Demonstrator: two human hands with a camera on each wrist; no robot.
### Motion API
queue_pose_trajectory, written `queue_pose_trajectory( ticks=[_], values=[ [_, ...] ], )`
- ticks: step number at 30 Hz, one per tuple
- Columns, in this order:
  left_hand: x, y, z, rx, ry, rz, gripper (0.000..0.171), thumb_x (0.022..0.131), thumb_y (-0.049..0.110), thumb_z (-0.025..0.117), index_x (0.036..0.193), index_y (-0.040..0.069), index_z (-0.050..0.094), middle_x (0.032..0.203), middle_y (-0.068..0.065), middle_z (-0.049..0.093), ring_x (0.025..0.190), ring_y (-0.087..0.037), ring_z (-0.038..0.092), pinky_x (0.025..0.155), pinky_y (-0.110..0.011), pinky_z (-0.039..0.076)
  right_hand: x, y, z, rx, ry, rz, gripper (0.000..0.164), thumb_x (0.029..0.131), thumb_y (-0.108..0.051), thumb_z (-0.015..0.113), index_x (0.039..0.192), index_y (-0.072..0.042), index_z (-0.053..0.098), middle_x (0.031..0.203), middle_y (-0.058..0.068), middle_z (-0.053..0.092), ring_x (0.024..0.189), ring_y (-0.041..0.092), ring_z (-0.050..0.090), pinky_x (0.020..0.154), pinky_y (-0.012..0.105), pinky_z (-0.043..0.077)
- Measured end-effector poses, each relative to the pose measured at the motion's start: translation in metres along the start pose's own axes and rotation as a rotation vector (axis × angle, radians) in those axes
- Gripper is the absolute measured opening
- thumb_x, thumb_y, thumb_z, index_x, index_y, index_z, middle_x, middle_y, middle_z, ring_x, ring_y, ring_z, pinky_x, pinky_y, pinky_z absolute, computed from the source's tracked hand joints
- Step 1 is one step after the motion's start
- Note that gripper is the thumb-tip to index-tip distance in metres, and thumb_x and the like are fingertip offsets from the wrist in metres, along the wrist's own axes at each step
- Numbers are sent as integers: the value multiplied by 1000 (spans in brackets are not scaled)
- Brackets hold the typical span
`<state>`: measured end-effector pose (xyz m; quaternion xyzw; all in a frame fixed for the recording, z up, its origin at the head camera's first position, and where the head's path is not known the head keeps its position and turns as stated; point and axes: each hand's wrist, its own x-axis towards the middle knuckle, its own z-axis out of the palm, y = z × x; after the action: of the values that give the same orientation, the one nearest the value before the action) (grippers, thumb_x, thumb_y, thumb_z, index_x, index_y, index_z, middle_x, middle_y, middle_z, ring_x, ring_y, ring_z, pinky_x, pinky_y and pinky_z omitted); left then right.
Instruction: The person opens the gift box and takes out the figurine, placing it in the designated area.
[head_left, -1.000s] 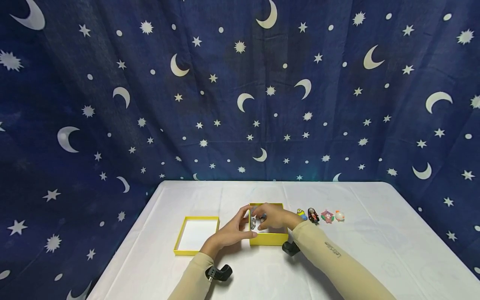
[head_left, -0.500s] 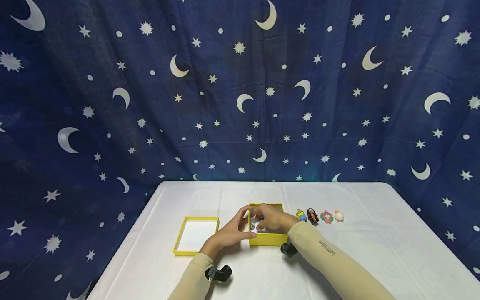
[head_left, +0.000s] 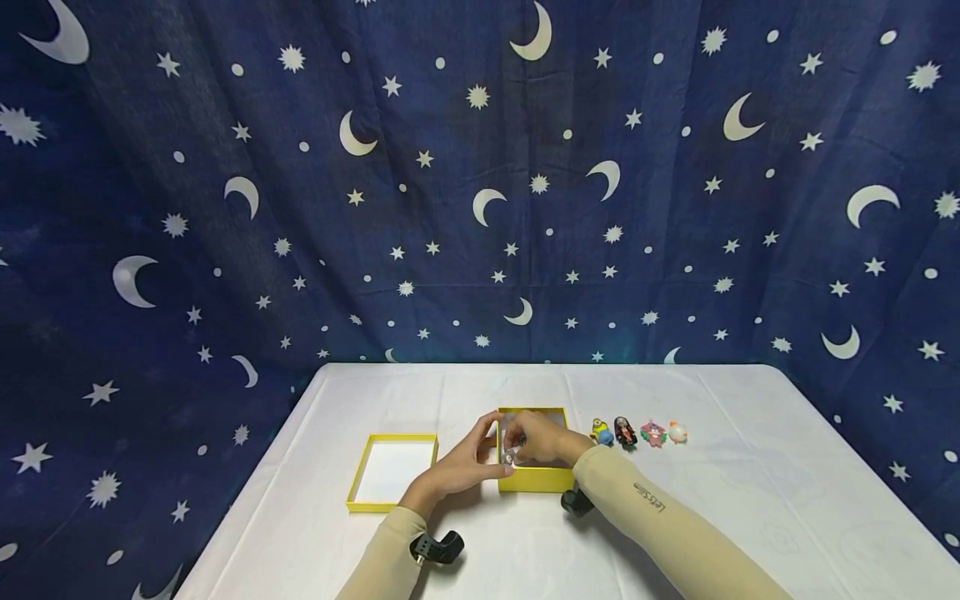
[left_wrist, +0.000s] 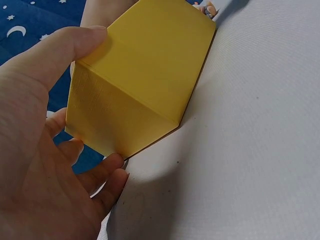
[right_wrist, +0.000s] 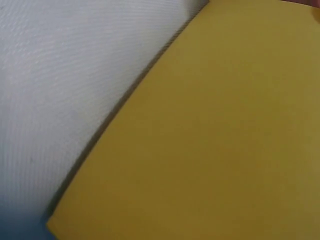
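Observation:
An uncovered yellow cardboard box (head_left: 536, 480) stands on the white table. My left hand (head_left: 461, 467) grips its left side, with the thumb at the near corner and the fingers spread along the side wall. In the left wrist view the thumb presses the top edge of the box (left_wrist: 155, 55). My right hand (head_left: 543, 435) reaches down into the box with bent fingers. A small shiny grey thing (head_left: 510, 456) shows beside its fingertips; whether they pinch it cannot be made out. The right wrist view is mostly filled by the box wall (right_wrist: 190, 135).
A shallow yellow lid (head_left: 393, 471) lies white side up, left of the box. Right of the box are a minion figure (head_left: 601, 432), a dark-haired figure (head_left: 626, 432), a pink figure (head_left: 654, 433) and a round white-and-orange toy (head_left: 677, 432). A starry blue curtain (head_left: 420, 317) hangs behind.
My right hand has shifted slightly inside the box and its fingers have drawn closer together by the grey thing. The left hand and the box keep their place.

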<state>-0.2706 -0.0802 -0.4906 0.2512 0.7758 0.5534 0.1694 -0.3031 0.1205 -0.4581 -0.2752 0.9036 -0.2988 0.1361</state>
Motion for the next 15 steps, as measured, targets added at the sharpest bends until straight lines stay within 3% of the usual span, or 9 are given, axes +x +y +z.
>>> queue_pose_trajectory(
  ticks=[6, 12, 15],
  values=[
    [-1, -1, 0, 7, 7, -7, 85, 89, 30, 75, 157, 30, 23, 172, -14, 4, 150, -34, 37, 122, -55, 33, -1, -1, 0, -11, -6, -12, 16, 81, 7, 77, 82, -7, 70, 83, 0, 68, 78, 11, 56, 73, 26, 53],
    [-1, 0, 0, 17, 11, -13, 85, 90, 29, 75, 157, 29, 23, 171, -16, 6, 149, -34, 38, 121, -54, 33, -5, -5, -8, -8, -20, -29, 12, 84, 4, 76, 85, -7, 71, 94, 4, 72, 90, 17, 64, 81, 35, 57],
    [-1, 0, 0, 21, 12, -21, 85, 90, 27, 74, 158, 28, 22, 171, -16, 6, 150, -35, 37, 121, -55, 33, -7, -7, -14, 14, -17, -42, 11, 85, 3, 75, 85, -6, 70, 92, 4, 73, 90, 18, 65, 77, 32, 57]
  ],
)
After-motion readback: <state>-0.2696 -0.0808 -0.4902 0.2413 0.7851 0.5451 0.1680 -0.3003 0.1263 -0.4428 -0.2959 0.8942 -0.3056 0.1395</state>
